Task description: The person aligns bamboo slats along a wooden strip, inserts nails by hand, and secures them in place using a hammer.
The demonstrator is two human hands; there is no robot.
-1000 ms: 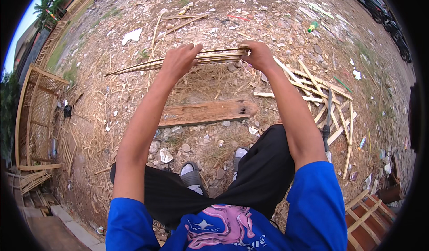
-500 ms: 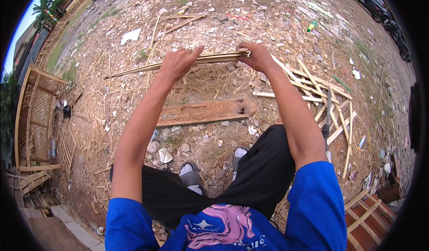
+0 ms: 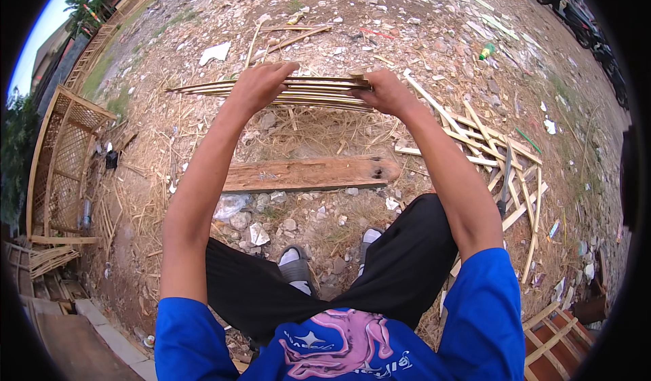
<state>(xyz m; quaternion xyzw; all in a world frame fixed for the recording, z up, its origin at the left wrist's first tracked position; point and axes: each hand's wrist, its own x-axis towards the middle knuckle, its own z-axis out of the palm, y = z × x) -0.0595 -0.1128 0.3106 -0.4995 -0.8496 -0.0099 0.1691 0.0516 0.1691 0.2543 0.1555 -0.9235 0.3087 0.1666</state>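
A bundle of thin bamboo strips stretches crosswise between my hands, above the ground and beyond the plank. My left hand is closed round it left of the middle, and the far ends stick out past that hand. At the right end my right hand grips the strips, thumb and fingers pressed together. Between the hands the strips stand slightly apart in layers. A worn wooden plank lies below on the ground, in front of my feet, touched by neither hand.
Light bamboo slats lie crisscrossed to the right, with a long-bladed knife on them. A woven bamboo panel stands at the left. A green bottle and stony litter lie farther off. Motorbikes stand at the far right.
The strips have fanned out from a tight bundle into separate layers. My left hand has shifted slightly left, and the bundle now lies more level.
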